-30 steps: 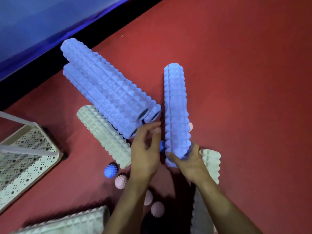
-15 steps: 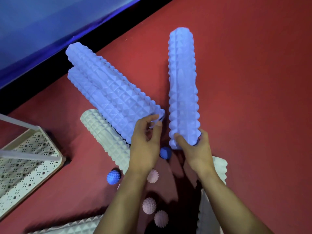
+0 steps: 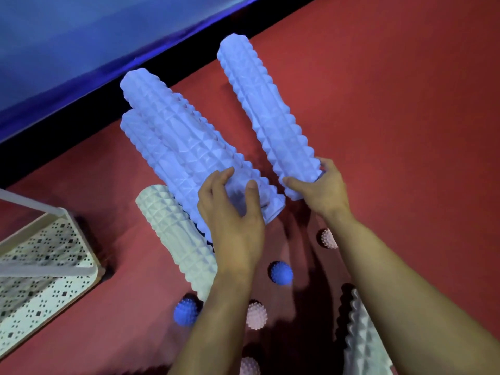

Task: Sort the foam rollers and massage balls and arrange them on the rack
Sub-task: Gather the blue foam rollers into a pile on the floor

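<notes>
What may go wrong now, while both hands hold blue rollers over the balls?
The right hand grips its blue roller only at the near end, so the far end may tip or slip. The spiky balls, like the blue ball, lie loose below and could be knocked away.

The rack (image 3: 48,255) is running off the left edge, and a white roller (image 3: 362,345) is running off the bottom edge beside the right forearm. The left hand (image 3: 232,212) is covering the near ends of two blue rollers (image 3: 178,147), while a pink ball (image 3: 328,238) is showing only partly behind the right forearm. Another pink ball (image 3: 249,366) is getting cut off at the bottom.
</notes>
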